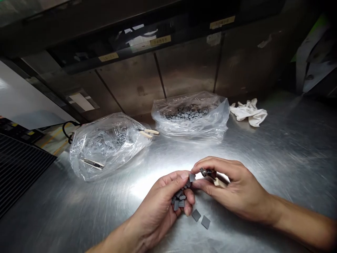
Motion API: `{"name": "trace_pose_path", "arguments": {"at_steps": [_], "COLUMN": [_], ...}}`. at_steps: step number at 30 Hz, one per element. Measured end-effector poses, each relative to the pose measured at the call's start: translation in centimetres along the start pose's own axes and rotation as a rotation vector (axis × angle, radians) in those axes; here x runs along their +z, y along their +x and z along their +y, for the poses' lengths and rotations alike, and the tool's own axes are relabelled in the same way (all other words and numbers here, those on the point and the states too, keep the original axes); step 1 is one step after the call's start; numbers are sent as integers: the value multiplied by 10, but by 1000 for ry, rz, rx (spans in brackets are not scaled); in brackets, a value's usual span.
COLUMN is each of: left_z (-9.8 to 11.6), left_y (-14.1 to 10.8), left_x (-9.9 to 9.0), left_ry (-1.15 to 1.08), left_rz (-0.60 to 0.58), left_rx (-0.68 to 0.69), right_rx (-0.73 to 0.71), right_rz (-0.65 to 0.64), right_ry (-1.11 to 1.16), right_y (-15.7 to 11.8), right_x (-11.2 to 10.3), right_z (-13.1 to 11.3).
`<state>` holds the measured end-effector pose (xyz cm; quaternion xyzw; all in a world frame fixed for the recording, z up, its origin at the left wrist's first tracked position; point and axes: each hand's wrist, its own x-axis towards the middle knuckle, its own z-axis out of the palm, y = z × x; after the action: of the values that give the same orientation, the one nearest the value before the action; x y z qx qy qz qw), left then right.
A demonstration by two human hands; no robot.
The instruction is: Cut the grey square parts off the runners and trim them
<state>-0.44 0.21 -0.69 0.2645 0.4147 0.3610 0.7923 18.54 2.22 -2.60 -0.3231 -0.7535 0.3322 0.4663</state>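
Note:
Several small grey ribbed plastic pieces (179, 203) lie in the curled fingers of my left hand (158, 200). One of these, a grey piece (192, 177), is pinched at the left thumb tip, and my right fingertips meet it there. Tucked in my right hand (239, 186) is a pair of cutting pliers (207, 173) with cream handles, mostly covered by the fingers. Two flat grey squares, one grey square (196, 215) and another grey square (205, 222), rest on the metal table just below the hands.
A clear plastic bag (191, 128) of grey pieces stands at the back. Left of it lies another clear bag (110, 147), with cream-handled pliers (149, 133) and a slim cutter-like tool (92, 163) on it. White gloves (249, 113) lie back right, before a metal panel wall (129, 84).

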Motion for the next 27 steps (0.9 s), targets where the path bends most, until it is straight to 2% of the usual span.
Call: {"name": "trace_pose_path", "arguments": {"at_steps": [6, 19, 24, 27], "left_z": [-2, -1, -1, 0], "left_y": [1, 0, 4, 5], "left_x": [0, 0, 0, 1], "left_ry": [-61, -132, -118, -117], "left_rz": [-9, 63, 108, 113], "left_rx": [16, 28, 49, 60], "right_rx": [-15, -57, -87, -126], "right_rz": [6, 6, 46, 22], "right_ry": [8, 27, -154, -301], "right_y": [-1, 4, 5, 4], "right_x": [1, -1, -5, -8], "right_z": [1, -1, 0, 4]}}
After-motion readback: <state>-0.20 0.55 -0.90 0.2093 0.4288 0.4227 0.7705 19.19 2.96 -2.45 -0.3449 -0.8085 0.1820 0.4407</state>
